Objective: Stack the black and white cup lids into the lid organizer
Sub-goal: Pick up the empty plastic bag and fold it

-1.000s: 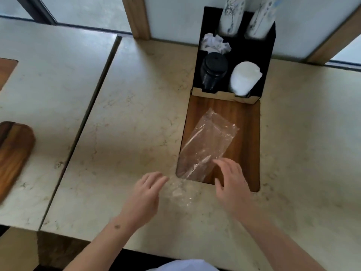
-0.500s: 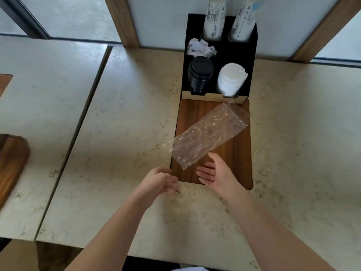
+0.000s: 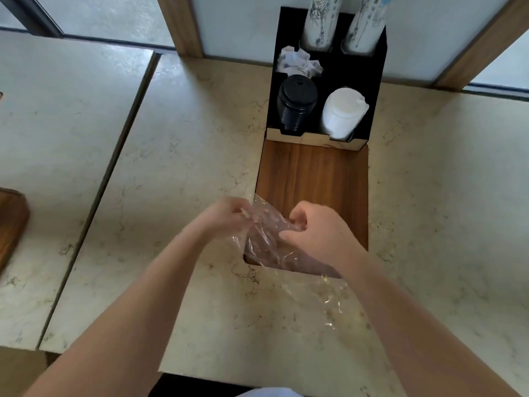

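Far left edge: part of a dark wooden board (image 3: 11,222) on the neighbouring marble tabletop (image 3: 57,133), partly cut off by the frame. A seam separates that top from the main marble counter (image 3: 186,138).

Centre: left hand (image 3: 226,216) over the counter's near middle, fingers curled and pinching the left edge of a clear plastic bag (image 3: 266,239); hand slightly motion-blurred. The bag is crumpled between both hands, its lower part trailing toward the near edge of the counter over a wooden inset panel (image 3: 312,173). Right hand (image 3: 317,233) just right of the left, fingers curled tight, gripping the bag's right side. The hands are close together, with the bag bunched between them.

Behind the panel, touching its far edge: black lid organizer (image 3: 375,90), upright against the wall. Front-left compartment holds the black lids (image 3: 296,103), stacked. Front-right compartment holds the white lids (image 3: 342,113), stacked, top one slightly skewed. Behind the black stack: crumpled white paper (image 3: 297,63). In the back row, two sleeves of printed paper cups (image 3: 320,21) stand side by side, tops out of frame.
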